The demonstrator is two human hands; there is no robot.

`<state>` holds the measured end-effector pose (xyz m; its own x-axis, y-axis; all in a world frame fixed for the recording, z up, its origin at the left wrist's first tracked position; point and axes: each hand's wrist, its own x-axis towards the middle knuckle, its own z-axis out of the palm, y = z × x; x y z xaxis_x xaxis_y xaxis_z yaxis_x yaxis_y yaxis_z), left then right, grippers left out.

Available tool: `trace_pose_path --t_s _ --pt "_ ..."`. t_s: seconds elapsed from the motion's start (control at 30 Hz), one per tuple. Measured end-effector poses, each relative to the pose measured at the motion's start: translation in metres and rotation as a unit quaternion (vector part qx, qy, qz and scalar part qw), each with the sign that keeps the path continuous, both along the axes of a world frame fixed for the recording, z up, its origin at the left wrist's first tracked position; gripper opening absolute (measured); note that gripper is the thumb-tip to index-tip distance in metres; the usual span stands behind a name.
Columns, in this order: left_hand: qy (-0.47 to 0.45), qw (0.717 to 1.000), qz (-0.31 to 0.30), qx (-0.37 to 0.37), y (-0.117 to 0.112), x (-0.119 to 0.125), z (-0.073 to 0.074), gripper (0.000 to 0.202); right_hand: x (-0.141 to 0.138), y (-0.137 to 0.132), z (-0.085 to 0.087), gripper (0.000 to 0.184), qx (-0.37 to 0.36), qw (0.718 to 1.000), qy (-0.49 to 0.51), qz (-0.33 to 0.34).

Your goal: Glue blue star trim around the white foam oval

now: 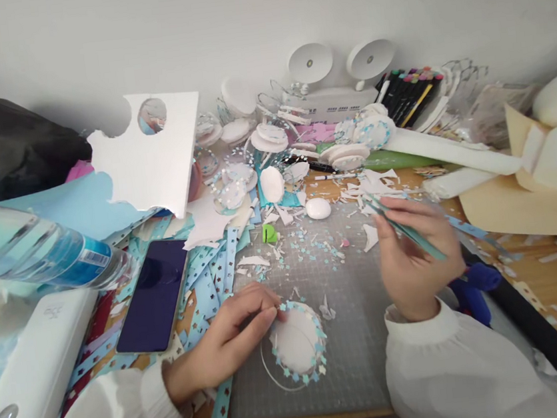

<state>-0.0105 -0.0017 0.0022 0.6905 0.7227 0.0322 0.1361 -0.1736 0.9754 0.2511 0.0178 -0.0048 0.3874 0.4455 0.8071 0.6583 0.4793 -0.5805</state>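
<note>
My left hand (240, 334) pinches the upper left rim of a white disc (296, 341) edged with small blue and cream star cutouts. A thin pale wire or thread curves out from the disc's left side. In my right hand (415, 260) are green tweezers (415, 237), held like a pen with the tips toward the upper left. Those tips hover over or near white paper scraps; whether they grip anything is too small to tell. Between my hands, loose stars (308, 252) lie scattered on a grey cutting mat (353, 334).
A phone (152, 297), a white power bank (39, 364) and a water bottle (45, 242) lie left, among punched blue strips (215, 266). Decorated white discs (270, 136) pile up behind the mat. Marker pens (411, 96) stand at back right. A white oval (318, 208) rests mid-mat.
</note>
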Motion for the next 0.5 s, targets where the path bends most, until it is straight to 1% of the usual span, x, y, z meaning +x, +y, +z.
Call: trace_pose_path --t_s 0.03,0.1,0.13,0.2,0.27,0.33,0.4,0.5 --pt "-0.003 1.000 -0.002 -0.001 0.000 0.000 0.000 0.024 0.004 0.000 0.001 0.016 0.025 0.999 -0.036 -0.018" --pt "-0.011 1.000 -0.005 -0.002 0.000 -0.001 0.001 0.025 0.011 0.000 0.002 0.023 0.054 0.995 -0.076 -0.036" --pt "-0.014 1.000 -0.007 -0.001 0.000 -0.001 0.001 0.025 0.012 -0.001 0.002 0.027 0.062 0.993 -0.089 -0.035" --pt "-0.017 1.000 -0.015 0.006 0.000 -0.001 0.001 0.025 0.011 -0.003 0.002 0.031 0.059 0.993 -0.103 -0.006" --pt "-0.011 0.999 -0.024 0.022 0.000 0.000 0.001 0.025 0.003 -0.005 0.001 0.030 0.023 0.995 -0.073 0.059" --pt "0.000 0.998 -0.030 0.047 0.000 0.001 0.000 0.023 -0.008 -0.008 0.001 0.025 -0.049 0.987 -0.004 0.155" --pt "0.016 0.996 -0.035 0.077 -0.001 0.002 0.000 0.020 -0.019 -0.012 0.000 0.019 -0.132 0.956 0.072 0.251" --pt "0.038 0.992 -0.036 0.115 -0.001 0.005 0.000 0.015 -0.029 -0.017 -0.002 0.012 -0.227 0.891 0.172 0.354"
